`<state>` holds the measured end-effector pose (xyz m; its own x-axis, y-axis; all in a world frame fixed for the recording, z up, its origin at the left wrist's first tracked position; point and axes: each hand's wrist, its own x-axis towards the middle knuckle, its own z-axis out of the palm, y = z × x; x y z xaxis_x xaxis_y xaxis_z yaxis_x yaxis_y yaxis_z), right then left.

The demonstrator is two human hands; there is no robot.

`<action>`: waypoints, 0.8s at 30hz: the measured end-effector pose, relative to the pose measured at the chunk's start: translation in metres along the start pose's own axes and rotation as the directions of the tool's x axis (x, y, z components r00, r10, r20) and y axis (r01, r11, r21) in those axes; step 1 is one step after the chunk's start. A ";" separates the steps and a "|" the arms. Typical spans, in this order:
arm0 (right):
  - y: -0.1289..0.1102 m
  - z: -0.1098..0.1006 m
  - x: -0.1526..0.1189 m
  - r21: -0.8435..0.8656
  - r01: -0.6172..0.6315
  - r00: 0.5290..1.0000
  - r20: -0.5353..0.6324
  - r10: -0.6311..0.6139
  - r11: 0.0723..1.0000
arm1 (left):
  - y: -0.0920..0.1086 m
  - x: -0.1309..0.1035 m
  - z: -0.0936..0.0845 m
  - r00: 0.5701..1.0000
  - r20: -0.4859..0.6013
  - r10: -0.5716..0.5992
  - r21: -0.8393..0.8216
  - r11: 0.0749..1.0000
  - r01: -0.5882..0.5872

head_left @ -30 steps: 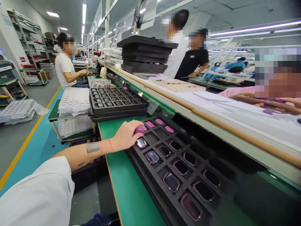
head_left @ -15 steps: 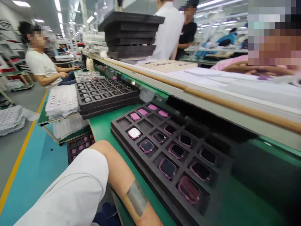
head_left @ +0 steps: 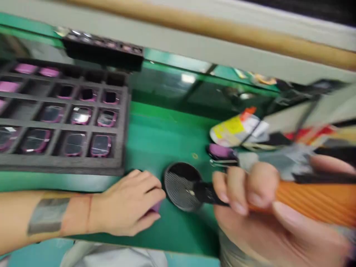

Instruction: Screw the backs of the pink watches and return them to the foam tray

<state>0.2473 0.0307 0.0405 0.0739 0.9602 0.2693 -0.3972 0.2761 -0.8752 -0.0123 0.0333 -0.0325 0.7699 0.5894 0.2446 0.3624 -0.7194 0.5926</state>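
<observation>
My left hand [head_left: 130, 204] is closed around a small purple piece [head_left: 155, 207], mostly hidden by the fingers, just above the green bench. In my right hand [head_left: 269, 230] is an orange power screwdriver [head_left: 314, 200] with a black nose, pointing left. The nose overlaps a round black dish [head_left: 180, 196] with a ribbed inside; whether it touches is unclear. To the left lies a dark foam tray [head_left: 111, 163] whose cells hold several purple-rimmed watch cases [head_left: 100, 144] and purple pieces [head_left: 49, 71]. Motion blurs the view.
A white bottle with a yellow label [head_left: 228, 129] lies beyond my right hand, near a purple block [head_left: 219, 150] and clear plastic [head_left: 292, 159]. A shelf with a wooden edge [head_left: 194, 26] runs overhead. Another dark tray [head_left: 102, 50] sits at the back.
The view has swung right and down from the workshop to the bench. Both hands are now visible, with the purple piece and the screwdriver in them; before, only my left arm showed.
</observation>
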 end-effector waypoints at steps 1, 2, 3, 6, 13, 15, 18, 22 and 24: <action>-0.001 0.003 -0.001 0.002 0.008 1.000 -0.014 -0.008 1.000 | -0.001 -0.001 0.000 1.000 -0.001 -0.003 -0.034 0.999 0.002; 0.000 0.006 0.000 -0.021 0.018 0.999 -0.037 -0.018 1.000 | -0.002 -0.002 0.000 1.000 -0.004 -0.006 -0.056 0.998 0.006; 0.002 0.008 0.001 -0.029 0.034 0.998 -0.048 -0.036 0.999 | -0.002 -0.003 0.000 1.000 -0.010 -0.007 -0.070 0.998 0.007; 0.014 0.008 0.004 -0.076 0.105 0.994 -0.034 -0.108 0.991 | 0.000 -0.003 0.001 1.000 -0.018 -0.004 -0.063 0.998 0.003; 0.040 0.007 0.004 -0.066 0.194 0.980 0.047 -0.191 0.979 | 0.006 -0.003 -0.005 1.000 -0.014 0.020 0.001 1.000 -0.019; 0.042 0.008 0.005 -0.075 0.200 0.979 0.046 -0.197 0.977 | 0.006 -0.005 -0.007 0.999 0.005 0.046 0.031 0.998 -0.047; 0.043 0.007 0.007 -0.100 0.207 0.978 0.045 -0.203 0.973 | 0.005 -0.007 -0.006 0.996 0.036 0.077 0.056 0.995 -0.079; 0.043 0.003 0.010 -0.132 0.202 0.979 0.053 -0.197 0.970 | 0.002 -0.010 0.000 0.995 0.020 0.097 0.080 0.992 -0.099; 0.043 0.001 0.010 -0.138 0.199 0.980 0.051 -0.193 0.970 | 0.001 -0.010 0.002 0.995 0.008 0.096 0.074 0.993 -0.096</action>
<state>0.2298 0.0522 0.0060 0.1024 0.8852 0.4538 -0.2448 0.4646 -0.8510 -0.0183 0.0261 -0.0354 0.8053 0.5148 0.2940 0.3246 -0.7978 0.5081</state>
